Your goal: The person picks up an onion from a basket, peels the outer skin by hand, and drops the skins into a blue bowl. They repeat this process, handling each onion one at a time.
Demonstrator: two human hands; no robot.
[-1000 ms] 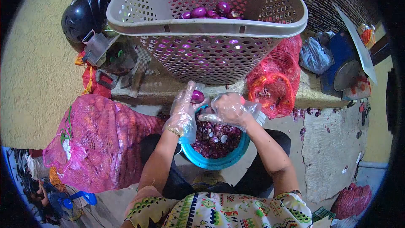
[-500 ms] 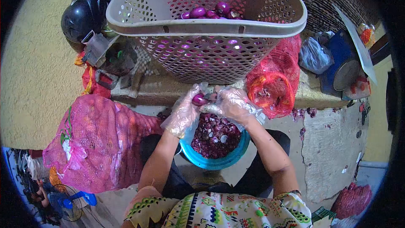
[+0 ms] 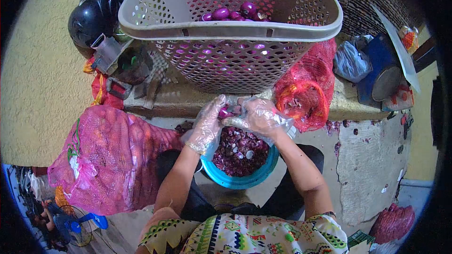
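Both hands wear clear plastic gloves and meet above a blue basin (image 3: pixel 239 182). My left hand (image 3: pixel 207 120) is closed around a purple-red onion (image 3: pixel 224 112), partly hidden by the fingers. My right hand (image 3: pixel 258 116) is closed against the onion's right side. Between the hands shows a short grey blade, seemingly of a small knife (image 3: pixel 236 109); its handle is hidden in the right fist. Below, the basin holds dark purple onion skins (image 3: pixel 238 153) with a few pale pieces among them.
A large perforated basket (image 3: pixel 230 33) with shiny peeled onions (image 3: pixel 228 14) stands ahead on a ledge (image 3: pixel 183 108). Left is a full pink mesh sack (image 3: pixel 117 160); right of the basket slumps a red mesh bag (image 3: pixel 306 99). Helmets (image 3: pixel 89 21) sit at upper left. Skins litter the floor.
My left fingers have shifted slightly around the onion, which is turned and more covered now. The right hand stays against it, almost unmoved.
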